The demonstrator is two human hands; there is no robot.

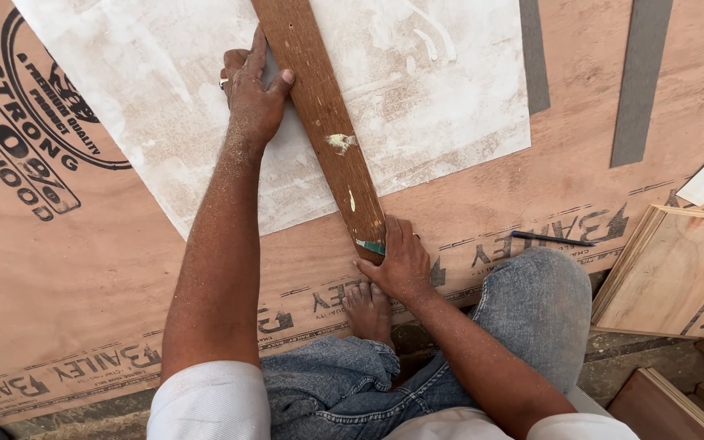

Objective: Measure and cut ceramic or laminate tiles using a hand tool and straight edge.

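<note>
Wooden strip (319, 114) lies diagonally across white laminate sheet (417, 90) on plywood board (83, 269). Left hand (253, 94) presses flat, fingers spread, on strip's upper part; right hand (401, 261) pinches its lower end, possibly gripping a small green tool (371, 245). Pencil (552, 239) nearby.

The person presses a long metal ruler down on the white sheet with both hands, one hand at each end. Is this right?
Not quite: the head view shows a brown wooden strip, not a metal ruler. The left hand and right hand do press it onto the white sheet, though its upper end runs out of view.
</note>
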